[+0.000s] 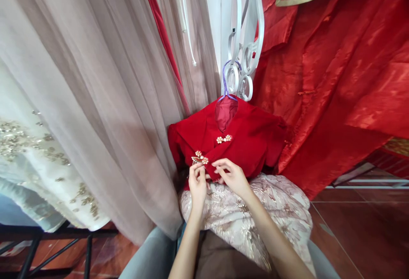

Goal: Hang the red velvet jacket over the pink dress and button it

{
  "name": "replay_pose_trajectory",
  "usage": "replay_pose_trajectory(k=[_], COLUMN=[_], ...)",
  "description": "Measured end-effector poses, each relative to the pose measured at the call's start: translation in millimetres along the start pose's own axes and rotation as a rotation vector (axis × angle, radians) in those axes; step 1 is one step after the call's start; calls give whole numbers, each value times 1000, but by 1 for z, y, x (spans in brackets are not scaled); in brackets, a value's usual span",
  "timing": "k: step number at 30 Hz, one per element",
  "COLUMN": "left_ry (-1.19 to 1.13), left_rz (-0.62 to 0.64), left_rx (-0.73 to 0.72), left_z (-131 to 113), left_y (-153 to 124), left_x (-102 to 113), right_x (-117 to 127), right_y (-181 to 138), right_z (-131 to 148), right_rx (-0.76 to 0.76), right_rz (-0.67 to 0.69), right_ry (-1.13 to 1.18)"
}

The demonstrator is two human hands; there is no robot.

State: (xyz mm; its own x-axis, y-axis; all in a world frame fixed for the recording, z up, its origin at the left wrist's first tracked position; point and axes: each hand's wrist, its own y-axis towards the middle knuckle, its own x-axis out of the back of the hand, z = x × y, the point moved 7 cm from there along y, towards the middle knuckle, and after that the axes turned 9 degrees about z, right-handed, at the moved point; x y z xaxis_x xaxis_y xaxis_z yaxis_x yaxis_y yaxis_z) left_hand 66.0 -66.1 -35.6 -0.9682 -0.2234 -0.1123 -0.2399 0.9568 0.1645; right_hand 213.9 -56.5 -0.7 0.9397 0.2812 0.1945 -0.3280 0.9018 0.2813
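Observation:
A red velvet jacket (249,142) hangs in front of me on a purple hanger (225,79). Two gold flower-shaped clasps sit on its front, an upper clasp (224,139) at the neckline and a lower clasp (200,156) with a small beaded, fringed ornament. My left hand (197,181) has thumb and fingertips pinched together at the lower edge of that beaded ornament. Just to its right, my right hand (232,177) is bent over the velvet, fingers slightly apart, with nothing visible in them. Some of its fingertips are hard to make out against the cloth.
Below the jacket, a pale brocade skirt (255,223) spreads over my lap. The hanger hooks onto a white scrolled metal frame (246,87). Sheer beige drapery (105,100) hangs at left, red satin garments (335,83) at right. A black metal rack (87,253) stands at lower left on a tiled floor (367,236).

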Motion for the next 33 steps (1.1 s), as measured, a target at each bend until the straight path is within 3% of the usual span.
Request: replay_pose_trajectory(k=[3,8,14,21,28,33], left_ry=[-9,148,472,331,393,379], left_rz=[101,125,-169,107,137,153], left_rx=[98,26,-183,-97,-117,-144], left_z=[16,12,1,21,18,17], left_y=[-7,-3,-5,3,3,3], left_x=[-6,0,38,28,23,24], right_x=[14,1,-9,-12,-8,-3], right_y=[-22,-30,-30,-27,-26,-26], right_z=[-16,-38,-46,-55,-67,-58], right_rx=[-48,-65,-29,19,-90,-63], right_rz=[-72,-59,-256,-251,-194,-154], right_ry=[-273,-315,-306,-119,-41,-95])
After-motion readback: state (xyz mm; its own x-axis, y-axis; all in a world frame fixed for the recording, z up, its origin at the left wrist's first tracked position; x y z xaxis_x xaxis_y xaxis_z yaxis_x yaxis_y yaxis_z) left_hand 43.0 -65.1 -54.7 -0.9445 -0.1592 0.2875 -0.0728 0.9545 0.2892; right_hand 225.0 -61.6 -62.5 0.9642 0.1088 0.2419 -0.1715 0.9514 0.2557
